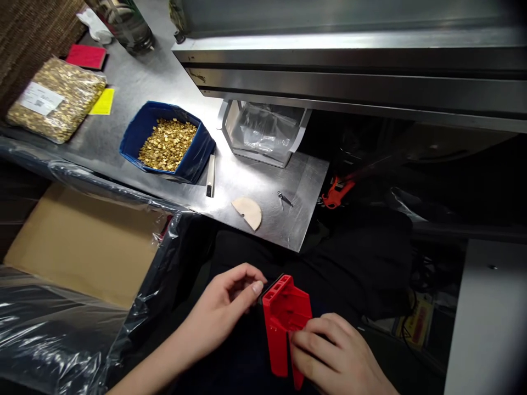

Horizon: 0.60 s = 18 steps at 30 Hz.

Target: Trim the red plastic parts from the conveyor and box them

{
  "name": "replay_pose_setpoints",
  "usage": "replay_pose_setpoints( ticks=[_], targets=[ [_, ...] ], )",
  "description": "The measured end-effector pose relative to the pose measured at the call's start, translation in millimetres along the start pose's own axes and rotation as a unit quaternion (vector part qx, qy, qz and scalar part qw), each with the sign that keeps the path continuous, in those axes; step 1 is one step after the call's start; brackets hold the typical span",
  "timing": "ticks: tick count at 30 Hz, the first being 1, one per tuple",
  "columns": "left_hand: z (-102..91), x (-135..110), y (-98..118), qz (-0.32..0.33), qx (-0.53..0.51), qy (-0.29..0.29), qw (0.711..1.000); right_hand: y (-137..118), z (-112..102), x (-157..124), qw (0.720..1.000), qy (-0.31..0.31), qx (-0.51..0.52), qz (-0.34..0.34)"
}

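A red plastic part (288, 318) with a hollow cup and two long legs is upright over my dark-clothed lap. My right hand (335, 354) grips it at the lower right, fingers curled round a leg. At its upper left, my left hand (230, 302) has its fingers curled, thumb close to the forefinger. Those fingertips meet the dark edge along the back of the part; what lies between them is hidden. Ahead, on the metal table (272, 230), are a pale half-round disc (249, 213) and a small metal nail clipper (285, 199).
A blue bin (138, 129) of small gold-coloured metal pieces stands beside a cutter knife (211, 175). Behind are a grey bin (284, 159) with plastic bags and a bag of gold pieces (57, 99). A lined box (82, 241) is at left; a steel ledge (349, 85) overhangs the table.
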<state>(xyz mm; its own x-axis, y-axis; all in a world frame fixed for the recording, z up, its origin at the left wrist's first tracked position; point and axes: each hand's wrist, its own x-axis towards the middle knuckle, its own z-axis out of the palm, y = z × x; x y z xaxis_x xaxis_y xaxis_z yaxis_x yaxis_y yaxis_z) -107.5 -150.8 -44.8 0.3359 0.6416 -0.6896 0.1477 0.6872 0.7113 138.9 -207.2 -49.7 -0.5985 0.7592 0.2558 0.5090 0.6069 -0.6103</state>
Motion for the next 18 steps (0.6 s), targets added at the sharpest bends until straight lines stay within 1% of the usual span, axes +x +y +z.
replay_pose_setpoints(
  ticks=[2,4,6,9,12,15,18],
  targets=[
    [-8.6,-9,7,-0.017,0.035,-0.027,0.999,-3,-2,3,1.000,-0.007,-0.017,-0.006],
    [-15.7,-19,15,-0.020,0.069,-0.054,0.996,-5,-2,7,0.999,-0.014,-0.037,-0.014],
    [-21.0,-28,21,-0.018,0.117,-0.054,0.992,-7,-2,10,0.997,-0.024,-0.061,-0.036],
    [-25.9,-36,25,-0.017,0.199,-0.039,0.979,-8,0,9,0.991,-0.036,-0.099,-0.082],
    [-28.6,-40,24,-0.004,0.249,-0.037,0.968,-9,1,7,0.986,-0.052,-0.115,-0.110],
    [-30.6,-39,23,0.008,0.272,-0.043,0.961,-11,0,8,0.983,-0.061,-0.115,-0.126],
    [-32.8,-37,24,0.011,0.285,-0.059,0.957,-12,-2,13,0.982,-0.057,-0.116,-0.136]
  ],
)
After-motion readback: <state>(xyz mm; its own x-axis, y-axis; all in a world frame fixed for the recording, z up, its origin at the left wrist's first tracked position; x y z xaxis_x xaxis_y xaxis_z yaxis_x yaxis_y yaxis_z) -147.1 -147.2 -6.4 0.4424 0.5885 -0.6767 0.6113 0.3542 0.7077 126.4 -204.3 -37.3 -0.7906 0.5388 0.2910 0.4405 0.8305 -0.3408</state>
